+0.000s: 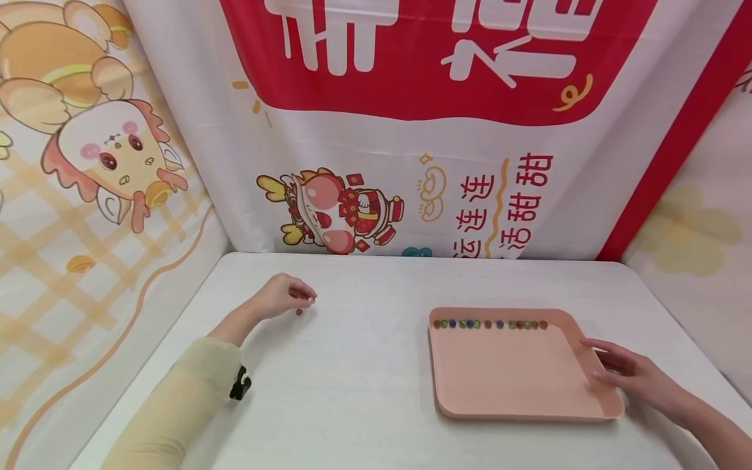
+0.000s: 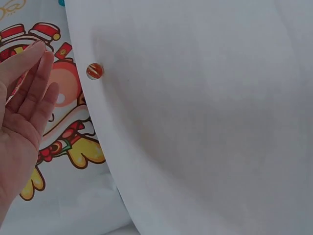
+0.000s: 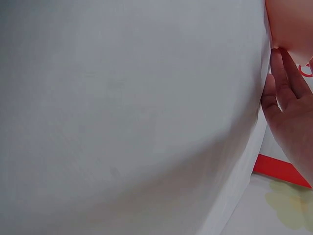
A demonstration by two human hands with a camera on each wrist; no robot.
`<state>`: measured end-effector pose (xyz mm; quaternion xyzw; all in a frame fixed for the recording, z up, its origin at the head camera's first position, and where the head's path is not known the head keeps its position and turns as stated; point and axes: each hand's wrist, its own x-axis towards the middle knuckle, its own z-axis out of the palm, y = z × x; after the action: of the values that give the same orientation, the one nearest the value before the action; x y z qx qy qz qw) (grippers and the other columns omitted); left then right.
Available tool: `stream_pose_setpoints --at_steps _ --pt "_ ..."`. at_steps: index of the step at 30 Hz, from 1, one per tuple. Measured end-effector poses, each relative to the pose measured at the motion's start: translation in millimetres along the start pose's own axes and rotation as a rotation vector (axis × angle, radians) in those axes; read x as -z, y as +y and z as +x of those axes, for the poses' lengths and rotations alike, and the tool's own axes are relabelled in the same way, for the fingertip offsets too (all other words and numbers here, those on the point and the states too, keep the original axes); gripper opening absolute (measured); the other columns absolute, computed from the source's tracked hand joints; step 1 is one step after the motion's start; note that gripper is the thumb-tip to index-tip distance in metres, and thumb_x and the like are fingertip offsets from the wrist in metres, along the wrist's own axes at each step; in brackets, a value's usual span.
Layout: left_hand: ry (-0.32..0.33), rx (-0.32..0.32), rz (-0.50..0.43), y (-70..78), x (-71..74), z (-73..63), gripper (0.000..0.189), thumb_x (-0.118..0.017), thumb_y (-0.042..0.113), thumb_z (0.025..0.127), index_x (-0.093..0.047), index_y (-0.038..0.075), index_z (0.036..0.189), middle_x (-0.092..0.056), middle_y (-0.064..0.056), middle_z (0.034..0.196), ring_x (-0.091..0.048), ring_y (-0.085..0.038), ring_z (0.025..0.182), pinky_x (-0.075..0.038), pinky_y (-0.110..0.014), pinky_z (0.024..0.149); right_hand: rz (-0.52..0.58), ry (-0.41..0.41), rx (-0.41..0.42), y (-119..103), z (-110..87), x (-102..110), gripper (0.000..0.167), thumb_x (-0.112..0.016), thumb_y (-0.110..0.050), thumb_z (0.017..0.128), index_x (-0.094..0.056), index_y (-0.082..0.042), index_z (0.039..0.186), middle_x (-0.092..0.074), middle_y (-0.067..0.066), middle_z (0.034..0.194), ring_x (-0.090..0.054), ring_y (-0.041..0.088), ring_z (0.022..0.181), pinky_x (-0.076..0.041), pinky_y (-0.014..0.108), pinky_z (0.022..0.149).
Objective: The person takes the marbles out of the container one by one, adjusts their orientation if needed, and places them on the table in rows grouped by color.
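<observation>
In the head view my left hand (image 1: 284,295) is over the left part of the table, pinching a small marble (image 1: 312,300) at its fingertips. Just below that hand, a reddish-brown marble (image 1: 299,312) lies on the cloth; the left wrist view shows an orange-striped marble (image 2: 95,71) apart from the fingers. My right hand (image 1: 640,378) grips the right rim of a pink tray (image 1: 511,372), thumb over the edge. In the right wrist view, fingers touch the tray's outer wall (image 3: 291,24). Several coloured marbles (image 1: 499,324) line the tray's far side.
A white cloth (image 1: 352,378) covers the table. Behind it hangs a printed red and white curtain (image 1: 411,137), and a patterned sheet (image 1: 100,215) stands along the left side. A black clip-like item (image 1: 240,383) is at the left sleeve's cuff.
</observation>
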<state>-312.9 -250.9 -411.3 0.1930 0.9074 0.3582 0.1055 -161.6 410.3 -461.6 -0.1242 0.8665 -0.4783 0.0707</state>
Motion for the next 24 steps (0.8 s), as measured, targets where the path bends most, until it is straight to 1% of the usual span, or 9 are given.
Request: stream_pose_setpoints --at_steps 3,8,9,13,20,24 --pt "-0.012 0.003 0.006 -6.9 -0.4 1.6 0.02 -0.072 0.002 0.086 -0.072 -0.004 0.105 -0.07 -0.006 0.093 -0.066 -0.024 0.079 -0.054 -0.031 0.071 0.003 0.001 -0.003 0.7 -0.3 0.3 0.051 -0.062 -0.008 0.095 -0.044 -0.002 0.143 -0.055 -0.025 0.124 -0.049 -0.014 0.108 -0.043 0.01 0.081" --pt "-0.024 0.022 0.039 -15.1 -3.7 5.4 0.018 -0.073 0.002 0.084 -0.074 0.0 0.102 -0.071 -0.005 0.095 -0.063 -0.016 0.083 -0.053 -0.03 0.072 0.013 0.002 -0.005 2.1 -0.4 0.2 0.051 -0.061 -0.007 0.095 -0.043 -0.002 0.143 -0.055 -0.025 0.124 -0.048 -0.014 0.109 -0.043 0.01 0.081" --pt "-0.026 0.036 0.042 -15.9 -4.6 5.9 0.017 -0.074 0.002 0.084 -0.074 0.001 0.101 -0.071 -0.004 0.095 -0.063 -0.016 0.083 -0.053 -0.03 0.072 0.012 0.004 -0.002 2.3 -0.4 0.1 0.051 -0.061 -0.007 0.095 -0.043 -0.002 0.143 -0.055 -0.025 0.124 -0.048 -0.014 0.109 -0.043 0.01 0.081" --pt "-0.041 0.059 0.055 -17.5 -8.0 6.6 0.017 -0.075 0.003 0.083 -0.075 0.004 0.099 -0.071 -0.002 0.094 -0.062 -0.015 0.084 -0.052 -0.03 0.073 0.008 0.011 0.014 2.9 -0.9 -0.5 0.052 -0.062 -0.006 0.094 -0.044 -0.001 0.143 -0.055 -0.025 0.125 -0.048 -0.014 0.109 -0.042 0.009 0.082" --pt "-0.074 0.032 0.092 -17.4 -10.7 6.7 0.015 -0.075 0.0 0.082 -0.075 0.003 0.097 -0.071 -0.002 0.09 -0.063 -0.014 0.081 -0.052 -0.031 0.073 0.006 0.012 0.015 2.8 -0.9 -1.2 0.051 -0.062 -0.006 0.094 -0.044 -0.001 0.142 -0.054 -0.026 0.125 -0.048 -0.014 0.109 -0.042 0.008 0.082" --pt "-0.074 0.044 0.11 -16.1 -11.7 7.4 0.015 -0.075 -0.001 0.081 -0.075 0.004 0.095 -0.071 -0.001 0.089 -0.062 -0.013 0.08 -0.052 -0.032 0.074 0.01 0.011 0.018 3.1 -0.6 -1.4 0.051 -0.062 -0.006 0.094 -0.044 0.0 0.142 -0.054 -0.026 0.125 -0.048 -0.014 0.109 -0.041 0.008 0.082"
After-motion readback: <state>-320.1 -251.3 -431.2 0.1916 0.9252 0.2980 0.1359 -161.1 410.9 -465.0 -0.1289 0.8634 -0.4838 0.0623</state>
